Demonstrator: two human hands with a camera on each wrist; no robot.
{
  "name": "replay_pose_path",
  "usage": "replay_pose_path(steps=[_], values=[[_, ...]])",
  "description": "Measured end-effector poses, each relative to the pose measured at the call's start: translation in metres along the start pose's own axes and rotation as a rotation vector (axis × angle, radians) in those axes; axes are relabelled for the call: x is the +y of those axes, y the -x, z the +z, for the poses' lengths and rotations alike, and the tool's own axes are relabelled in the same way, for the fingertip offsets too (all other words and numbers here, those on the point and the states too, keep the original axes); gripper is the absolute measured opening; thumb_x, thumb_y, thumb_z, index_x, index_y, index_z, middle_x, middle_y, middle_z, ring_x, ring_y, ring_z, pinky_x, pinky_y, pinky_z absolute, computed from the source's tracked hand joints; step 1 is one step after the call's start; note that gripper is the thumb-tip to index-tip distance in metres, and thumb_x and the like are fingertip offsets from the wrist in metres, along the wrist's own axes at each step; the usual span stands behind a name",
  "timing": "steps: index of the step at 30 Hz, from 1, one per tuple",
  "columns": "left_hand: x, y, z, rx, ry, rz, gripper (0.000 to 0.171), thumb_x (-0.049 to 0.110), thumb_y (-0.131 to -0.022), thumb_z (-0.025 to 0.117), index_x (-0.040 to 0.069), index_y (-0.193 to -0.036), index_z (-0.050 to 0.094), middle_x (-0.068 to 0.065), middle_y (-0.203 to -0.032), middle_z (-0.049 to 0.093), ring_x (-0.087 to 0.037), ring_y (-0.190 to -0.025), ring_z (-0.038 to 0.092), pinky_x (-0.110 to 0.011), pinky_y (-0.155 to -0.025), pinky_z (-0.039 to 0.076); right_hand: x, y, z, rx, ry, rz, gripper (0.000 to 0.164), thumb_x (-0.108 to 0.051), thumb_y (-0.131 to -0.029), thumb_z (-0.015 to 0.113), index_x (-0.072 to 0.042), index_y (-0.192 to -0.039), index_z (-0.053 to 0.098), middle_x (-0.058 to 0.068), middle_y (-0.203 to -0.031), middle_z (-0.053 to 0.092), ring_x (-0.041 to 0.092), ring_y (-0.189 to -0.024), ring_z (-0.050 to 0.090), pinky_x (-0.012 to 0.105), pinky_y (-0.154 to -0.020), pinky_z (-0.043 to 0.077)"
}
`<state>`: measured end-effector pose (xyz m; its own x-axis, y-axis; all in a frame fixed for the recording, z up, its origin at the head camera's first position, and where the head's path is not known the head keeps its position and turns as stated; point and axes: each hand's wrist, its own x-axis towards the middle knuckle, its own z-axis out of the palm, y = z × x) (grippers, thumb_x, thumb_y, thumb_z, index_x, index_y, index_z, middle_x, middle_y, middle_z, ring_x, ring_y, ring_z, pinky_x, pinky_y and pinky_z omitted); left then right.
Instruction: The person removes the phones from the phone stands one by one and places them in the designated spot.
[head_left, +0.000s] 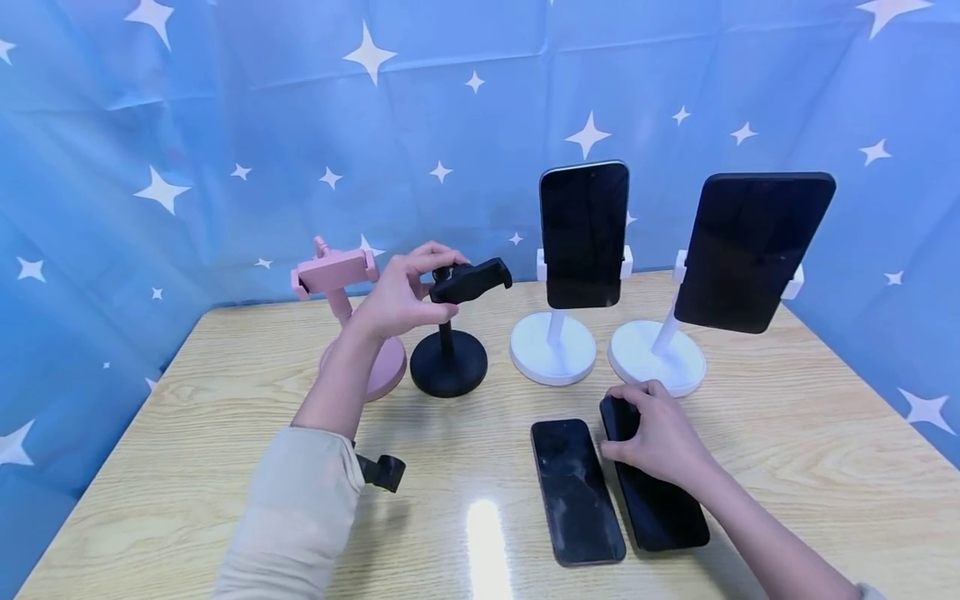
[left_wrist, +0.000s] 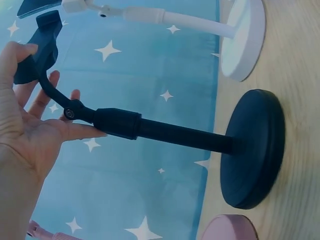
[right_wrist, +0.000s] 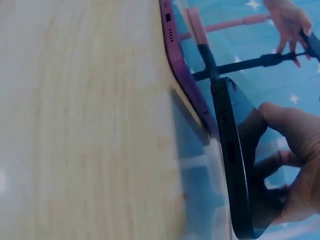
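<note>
My left hand (head_left: 405, 290) holds the clamp head of a black phone stand (head_left: 448, 371), whose round base rests on the table. In the left wrist view, the thumb presses the clamp while other fingers of the left hand (left_wrist: 37, 120) reach behind the stand's bent neck. The clamp carries no phone. My right hand (head_left: 663, 437) grips the far part of a black smartphone (head_left: 663, 517) by its edges, thumb on one side and fingers on the other. A second dark smartphone (head_left: 577, 492) lies face up just left of it.
Two white stands, left (head_left: 551, 358) and right (head_left: 660, 362), carry a smartphone (head_left: 585, 237) and a larger dark device (head_left: 750, 250). A pink stand (head_left: 337, 271) stands left of the black one. A small black part (head_left: 386, 472) shows beside the left sleeve. Behind hangs a starry blue cloth (head_left: 480, 150).
</note>
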<state>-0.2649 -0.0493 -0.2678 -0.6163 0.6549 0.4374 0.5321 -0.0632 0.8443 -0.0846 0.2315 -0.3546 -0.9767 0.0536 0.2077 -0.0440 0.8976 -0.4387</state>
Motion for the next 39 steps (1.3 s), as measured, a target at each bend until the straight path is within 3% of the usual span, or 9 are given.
replay_pose_path(steps=[2,4,5,7,9,14,20,29,39], values=[[-0.002,0.001,0.001,0.025,0.000,-0.002,0.045,-0.009,-0.071,0.061,-0.005,-0.116,0.057,-0.008,-0.117,0.050,-0.010,-0.059,0.043,-0.023,-0.051,0.041,0.002,0.000,0.001,-0.010,0.001,0.005,0.055,-0.019,-0.056,0.079,-0.001,-0.106,0.062,0.019,-0.099,0.053,0.026,-0.081,0.049,0.037,-0.066,0.043],[-0.005,0.002,0.003,0.049,0.016,0.009,0.045,-0.008,-0.072,0.057,-0.005,-0.117,0.056,-0.008,-0.121,0.050,-0.007,-0.062,0.046,-0.024,-0.052,0.038,0.005,0.000,0.002,-0.016,0.002,0.009,0.055,-0.019,-0.057,0.080,-0.001,-0.106,0.062,0.019,-0.099,0.053,0.026,-0.081,0.049,0.037,-0.067,0.043],[-0.007,0.002,0.004,0.062,0.026,0.020,0.046,-0.008,-0.072,0.055,-0.005,-0.118,0.055,-0.009,-0.124,0.050,-0.006,-0.065,0.048,-0.024,-0.056,0.038,0.006,0.000,0.002,-0.020,0.003,0.013,0.055,-0.019,-0.057,0.080,-0.002,-0.106,0.062,0.019,-0.098,0.053,0.026,-0.081,0.048,0.037,-0.066,0.043],[-0.010,0.003,0.006,0.081,0.068,0.044,0.047,-0.007,-0.071,0.052,-0.004,-0.118,0.056,-0.012,-0.128,0.049,-0.008,-0.095,0.053,-0.027,-0.073,0.041,0.007,0.000,0.003,-0.030,0.009,0.015,0.055,-0.021,-0.057,0.081,-0.003,-0.105,0.062,0.018,-0.096,0.052,0.026,-0.080,0.048,0.038,-0.066,0.043],[-0.014,0.005,0.007,0.098,0.109,0.058,0.050,-0.007,-0.069,0.049,0.006,-0.116,0.061,-0.014,-0.132,0.047,-0.012,-0.122,0.040,-0.032,-0.088,0.037,0.008,0.000,0.005,-0.041,0.016,0.016,0.056,-0.022,-0.057,0.082,-0.003,-0.105,0.061,0.018,-0.095,0.052,0.026,-0.080,0.049,0.039,-0.066,0.043],[-0.018,0.007,0.010,0.120,0.269,0.048,0.062,-0.010,-0.064,0.040,0.029,-0.104,0.066,-0.014,-0.139,0.040,-0.022,-0.130,0.033,-0.032,-0.088,0.038,0.010,-0.001,0.007,-0.065,0.021,0.014,0.058,-0.024,-0.058,0.083,-0.002,-0.106,0.060,0.019,-0.098,0.052,0.028,-0.081,0.050,0.043,-0.069,0.045],[-0.019,0.010,0.011,0.111,0.486,0.061,0.061,-0.010,-0.065,0.034,0.023,-0.105,0.068,-0.018,-0.146,0.027,-0.023,-0.134,0.026,-0.026,-0.095,0.036,0.013,-0.002,0.009,-0.112,0.001,-0.011,0.056,-0.029,-0.062,0.082,-0.001,-0.106,0.061,0.017,-0.100,0.055,0.028,-0.087,0.051,0.044,-0.072,0.046],[-0.019,0.012,0.013,0.130,0.458,0.063,0.049,-0.004,-0.076,0.040,0.024,-0.108,0.065,-0.016,-0.147,0.027,-0.020,-0.135,0.026,-0.028,-0.100,0.032,0.016,-0.003,0.009,-0.190,-0.003,-0.049,0.056,-0.030,-0.070,0.077,0.000,-0.113,0.059,0.021,-0.105,0.054,0.033,-0.094,0.051,0.048,-0.077,0.044],[-0.022,0.015,0.013,0.132,0.477,0.046,0.043,-0.003,-0.081,0.045,0.018,-0.115,0.062,-0.013,-0.147,0.028,-0.023,-0.135,0.024,-0.030,-0.099,0.034,0.016,-0.002,0.011,-0.258,0.067,-0.007,0.052,-0.034,-0.074,0.072,-0.004,-0.114,0.059,0.017,-0.100,0.050,0.035,-0.085,0.041,0.044,-0.067,0.038]])
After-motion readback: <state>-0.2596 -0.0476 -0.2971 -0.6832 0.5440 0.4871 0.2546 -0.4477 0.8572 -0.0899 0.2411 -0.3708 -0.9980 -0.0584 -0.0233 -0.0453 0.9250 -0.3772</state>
